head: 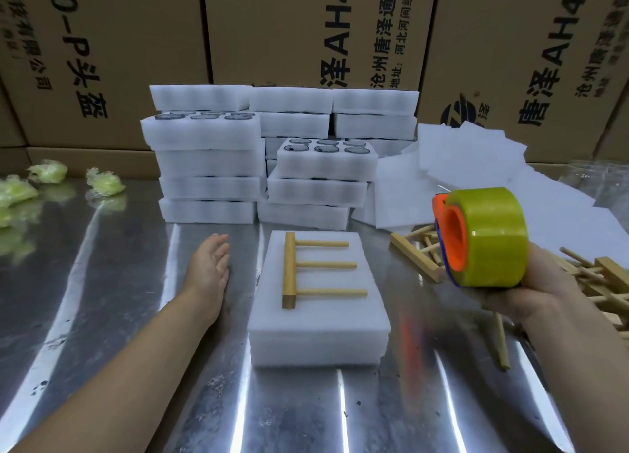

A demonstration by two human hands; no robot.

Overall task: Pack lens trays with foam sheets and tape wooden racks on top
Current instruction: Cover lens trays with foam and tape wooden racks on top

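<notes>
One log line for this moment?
right hand: grips yellow tape roll | left hand: open | wooden peg rack: atop white foam tray

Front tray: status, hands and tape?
Left hand open, resting left of foam-topped tray. Right hand grips tape roll, held up right of it. Wooden rack lies on top, no tape visible. Path clear.

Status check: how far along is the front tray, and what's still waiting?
Done: the front tray is covered by a foam sheet and a rack lies on top. In hand: the right hand holds the tape roll, no tape visible on the rack; the left hand lies open beside the tray. Left: taping this one, then the stacked trays behind, some with lenses uncovered.
</notes>
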